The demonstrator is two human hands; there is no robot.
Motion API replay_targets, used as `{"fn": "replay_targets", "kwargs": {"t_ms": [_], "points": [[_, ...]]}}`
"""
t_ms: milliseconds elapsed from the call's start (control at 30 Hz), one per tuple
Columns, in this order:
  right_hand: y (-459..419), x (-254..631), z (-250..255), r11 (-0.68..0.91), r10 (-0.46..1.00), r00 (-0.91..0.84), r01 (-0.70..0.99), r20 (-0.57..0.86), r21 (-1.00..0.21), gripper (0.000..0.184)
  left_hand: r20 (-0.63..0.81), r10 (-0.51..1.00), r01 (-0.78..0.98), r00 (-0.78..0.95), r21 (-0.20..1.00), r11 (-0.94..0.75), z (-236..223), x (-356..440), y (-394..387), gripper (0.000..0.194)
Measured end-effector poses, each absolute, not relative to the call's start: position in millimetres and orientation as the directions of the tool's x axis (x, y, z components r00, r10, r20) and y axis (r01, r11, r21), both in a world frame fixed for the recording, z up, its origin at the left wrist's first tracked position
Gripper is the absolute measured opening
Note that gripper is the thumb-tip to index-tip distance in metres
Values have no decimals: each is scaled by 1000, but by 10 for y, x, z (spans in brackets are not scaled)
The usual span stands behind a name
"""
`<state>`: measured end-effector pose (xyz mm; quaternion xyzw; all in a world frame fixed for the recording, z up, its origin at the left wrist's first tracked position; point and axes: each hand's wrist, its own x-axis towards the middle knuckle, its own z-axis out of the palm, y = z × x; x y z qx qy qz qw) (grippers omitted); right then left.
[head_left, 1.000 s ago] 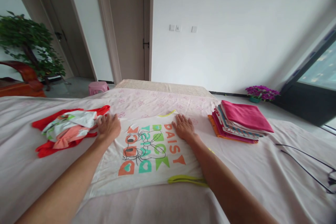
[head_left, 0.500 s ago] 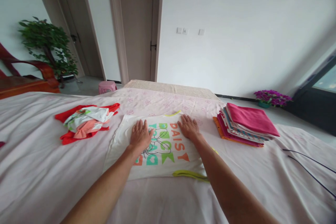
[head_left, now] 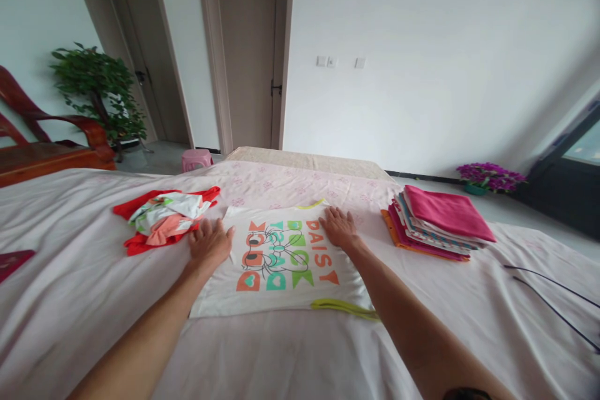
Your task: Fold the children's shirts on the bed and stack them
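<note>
A white T-shirt [head_left: 281, 262] with a cartoon print and the word DAISY lies flat on the pale pink bed sheet [head_left: 94, 300]. My left hand [head_left: 209, 242] rests palm down with fingers spread on the shirt's left edge. Flat on the upper right part of the shirt, beside the lettering, lies my right hand [head_left: 338, 228], fingers stretched out. Neither hand holds anything.
A crumpled heap of red, white and orange clothes [head_left: 164, 219] lies left of the shirt. A stack of folded garments [head_left: 438, 222] topped in pink sits to the right. Thin black cables [head_left: 548, 300] run at far right. A wooden chair [head_left: 47, 150] and plant [head_left: 100, 90] stand left.
My left hand slid from the middle of the print out to the shirt's left edge. My right hand stayed in place. The view shifted slightly.
</note>
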<state>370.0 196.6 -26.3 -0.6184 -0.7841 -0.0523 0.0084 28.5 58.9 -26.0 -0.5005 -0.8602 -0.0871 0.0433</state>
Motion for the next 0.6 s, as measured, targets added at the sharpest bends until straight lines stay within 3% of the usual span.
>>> {"fn": "replay_targets", "kwargs": {"t_ms": [100, 267, 433, 600], "points": [[1799, 3497, -161, 237, 957, -247, 968, 152, 78, 64, 205, 901, 924, -382, 102, 369, -153, 651, 521, 67], [1174, 3050, -164, 388, 904, -375, 921, 205, -26, 64, 239, 954, 982, -180, 107, 159, -228, 1252, 305, 66], [796, 3081, -303, 436, 893, -427, 899, 139, -38, 67, 195, 962, 982, -189, 49, 183, -350, 1073, 108, 72], [903, 3469, -320, 446, 884, -449, 894, 134, 49, 61, 187, 957, 975, -220, 2, 224, -334, 614, -104, 72]]}}
